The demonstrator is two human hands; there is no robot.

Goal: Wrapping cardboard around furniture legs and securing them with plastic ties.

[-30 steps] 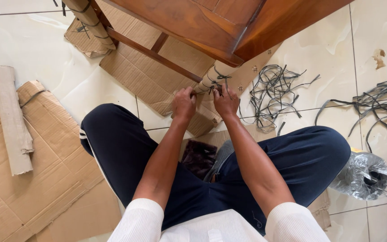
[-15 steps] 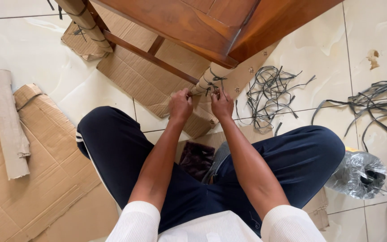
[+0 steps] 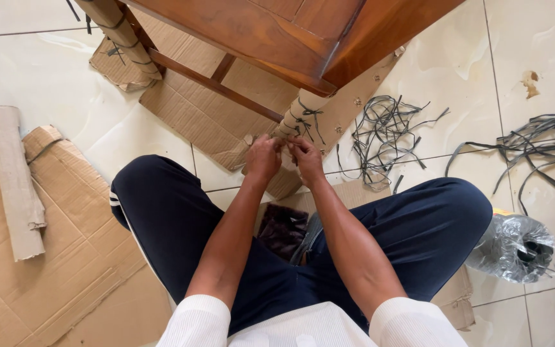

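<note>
Seated person, viewed from above. Both hands met at the lower end of a cardboard-wrapped furniture leg [image 3: 300,115], near the frame's centre: the left hand [image 3: 263,157] and right hand [image 3: 305,156] each had fingers pinched on the wrapping and its dark binding strap [image 3: 308,119], though which of the two each grip held could not be told. The leg belonged to a brown wooden furniture piece [image 3: 290,32] at 12 o'clock. Flat cardboard sheets [image 3: 65,250] lay at 8 o'clock, with a rolled cardboard strip [image 3: 14,183] at 9 o'clock. A tangle of cut dark straps [image 3: 387,135] lay at 2 o'clock, more straps [image 3: 541,144] at 3 o'clock. A clear plastic bag [image 3: 515,247] holding a dark roll sat at 4 o'clock.
</note>
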